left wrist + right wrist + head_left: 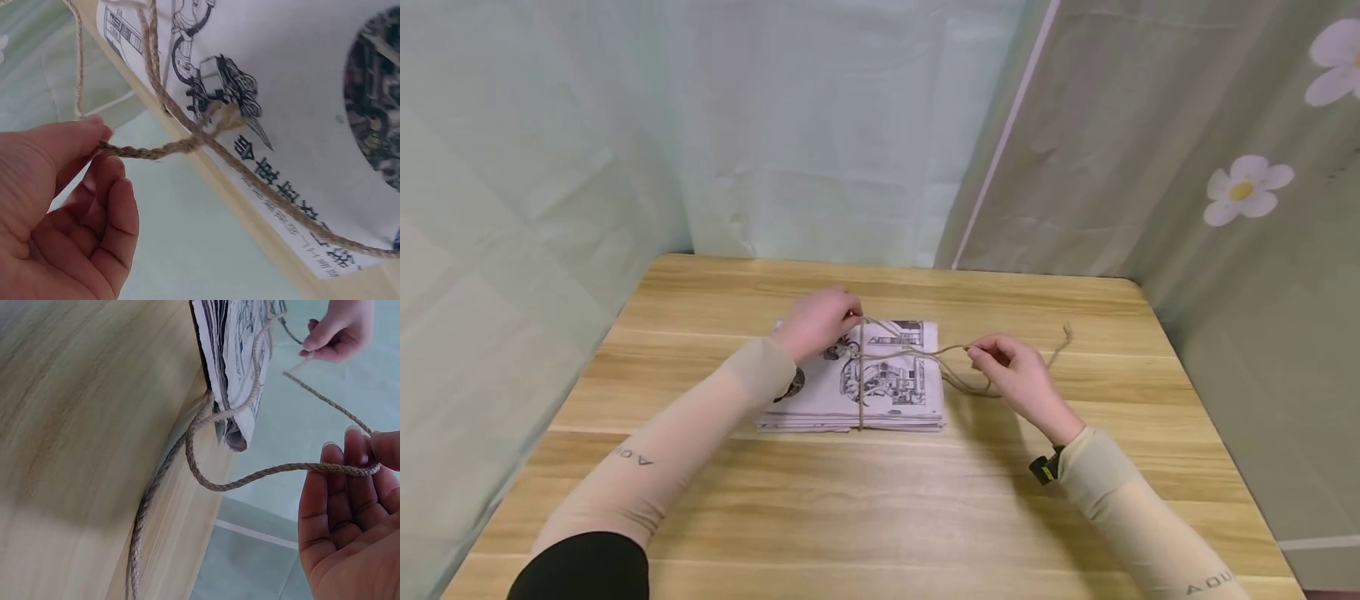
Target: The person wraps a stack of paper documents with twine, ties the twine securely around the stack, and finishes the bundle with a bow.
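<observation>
Left hand (pixel 818 323): thumb and forefinger pinch the twine (pixel 861 387) at the far edge of the paper stack (pixel 808 402); in the left wrist view a short tail with a frayed end juts past the pinch. Remaining fingers loosely bent.

Paper stack: mid-worktop, printed sheets, one strand crossing the top and passing over the near edge; further strands slant across its right half.

Right hand (pixel 1021 379): off the stack's right side, thumb and fingertips pinching another length; slack bends away below it in the right wrist view.

Step in hand (judged): working the twine over the top of the stack. Left: a longer tail in the pinch would be safer, as the frayed end could slip or unravel. Centre: crossing strand best held snug and flat. Right: draw slack evenly and low, lest the sheets skew or the edges buckle. Knot present? Cannot tell.

Surface: worktop (pixel 820 517), light wood grain, rounded far corners.

Room: pale green curtain (pixel 850 133) at left and behind; farther right, a greyer flowered panel (pixel 1262 317), white petals, yellow centres.
</observation>
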`<state>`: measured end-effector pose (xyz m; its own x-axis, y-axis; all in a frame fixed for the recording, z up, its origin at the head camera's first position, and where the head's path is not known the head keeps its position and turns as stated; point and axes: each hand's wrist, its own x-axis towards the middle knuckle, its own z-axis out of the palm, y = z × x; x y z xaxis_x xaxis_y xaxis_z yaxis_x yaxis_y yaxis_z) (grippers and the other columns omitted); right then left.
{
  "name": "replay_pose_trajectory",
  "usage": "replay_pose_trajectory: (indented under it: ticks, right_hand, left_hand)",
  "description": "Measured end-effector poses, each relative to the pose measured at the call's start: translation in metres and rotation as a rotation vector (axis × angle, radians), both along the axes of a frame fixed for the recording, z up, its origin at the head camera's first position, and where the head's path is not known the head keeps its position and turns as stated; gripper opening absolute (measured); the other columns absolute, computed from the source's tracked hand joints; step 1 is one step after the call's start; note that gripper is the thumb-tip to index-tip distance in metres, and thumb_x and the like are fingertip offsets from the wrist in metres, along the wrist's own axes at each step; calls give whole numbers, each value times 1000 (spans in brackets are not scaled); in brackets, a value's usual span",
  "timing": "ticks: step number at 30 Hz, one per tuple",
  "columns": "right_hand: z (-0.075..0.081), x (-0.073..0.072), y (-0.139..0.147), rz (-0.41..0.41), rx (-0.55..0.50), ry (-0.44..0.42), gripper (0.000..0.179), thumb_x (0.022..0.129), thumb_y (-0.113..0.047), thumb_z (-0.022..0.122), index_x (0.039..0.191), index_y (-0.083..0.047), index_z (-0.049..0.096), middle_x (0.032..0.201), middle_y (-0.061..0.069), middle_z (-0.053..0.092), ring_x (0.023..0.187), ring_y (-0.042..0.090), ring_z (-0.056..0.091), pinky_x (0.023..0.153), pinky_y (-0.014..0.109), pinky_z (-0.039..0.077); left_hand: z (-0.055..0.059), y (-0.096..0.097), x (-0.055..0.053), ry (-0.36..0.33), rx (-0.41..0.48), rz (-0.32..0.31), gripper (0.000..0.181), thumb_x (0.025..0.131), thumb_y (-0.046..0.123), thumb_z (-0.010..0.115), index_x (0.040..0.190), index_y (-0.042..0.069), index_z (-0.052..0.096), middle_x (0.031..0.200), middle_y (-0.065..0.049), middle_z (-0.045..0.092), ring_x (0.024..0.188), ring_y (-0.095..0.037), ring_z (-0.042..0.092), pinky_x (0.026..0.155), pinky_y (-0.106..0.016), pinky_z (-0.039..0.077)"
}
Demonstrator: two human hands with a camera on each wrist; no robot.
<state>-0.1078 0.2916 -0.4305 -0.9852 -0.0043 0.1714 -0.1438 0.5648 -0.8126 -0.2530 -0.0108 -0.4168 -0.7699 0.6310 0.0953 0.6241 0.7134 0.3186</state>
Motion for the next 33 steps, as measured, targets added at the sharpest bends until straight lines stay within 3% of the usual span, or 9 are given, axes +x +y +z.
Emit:
replay_pose_trajectory:
  ticks: [7, 13, 18, 26, 29, 33]
  right_hand:
    - [2, -3, -3, 9, -13, -13, 27, 102, -32, 66, 113, -8, 72, 94, 6, 72, 86, 32, 65, 66, 27, 51]
    - [2, -3, -6, 25, -12, -8, 26, 102, -30, 66, 113, -7, 73, 94, 6, 71, 84, 32, 64, 64, 27, 50]
    - [2, -2, -7, 27, -13, -6, 25, 102, -29, 66, 112, -7, 73, 93, 5, 71, 83, 30, 63, 63, 27, 50]
    - [0, -3, -7, 18, -13, -14, 25, 102, -30, 66, 111, -8, 73, 93, 4, 71, 81, 23, 62, 63, 27, 50]
    - [-1, -4, -8, 19, -17, -22, 26, 102, -30, 66, 112, -6, 73, 94, 5, 71, 83, 25, 63, 64, 27, 50]
    - [-1, -5, -9, 23, -23, -19, 25, 102, -28, 66, 112, -6, 73, 93, 6, 71, 84, 31, 64, 64, 27, 50]
  left_hand:
    - [-1, -13, 0, -104, 183, 59, 14, 99, 16, 69, 107, 6, 74, 102, -7, 67, 93, -24, 63, 87, -41, 54]
    - [-9, -20, -1, -173, 268, 104, 10, 98, 13, 69, 104, 6, 71, 98, -6, 71, 89, -23, 65, 83, -40, 55]
    - [-16, -24, 2, -272, 318, 145, 9, 97, 13, 70, 103, 6, 70, 95, -6, 70, 86, -22, 64, 78, -38, 55]
    - [-33, -20, 2, -295, 248, 152, 17, 96, 18, 72, 109, 9, 68, 99, -5, 69, 87, -21, 64, 75, -36, 54]
    - [-34, -19, 5, -309, 219, 147, 20, 95, 21, 73, 111, 9, 67, 101, -5, 69, 87, -21, 64, 74, -36, 54]
    - [-29, -18, 8, -283, 174, 121, 32, 95, 27, 73, 121, 9, 68, 112, -7, 68, 97, -24, 64, 85, -41, 54]
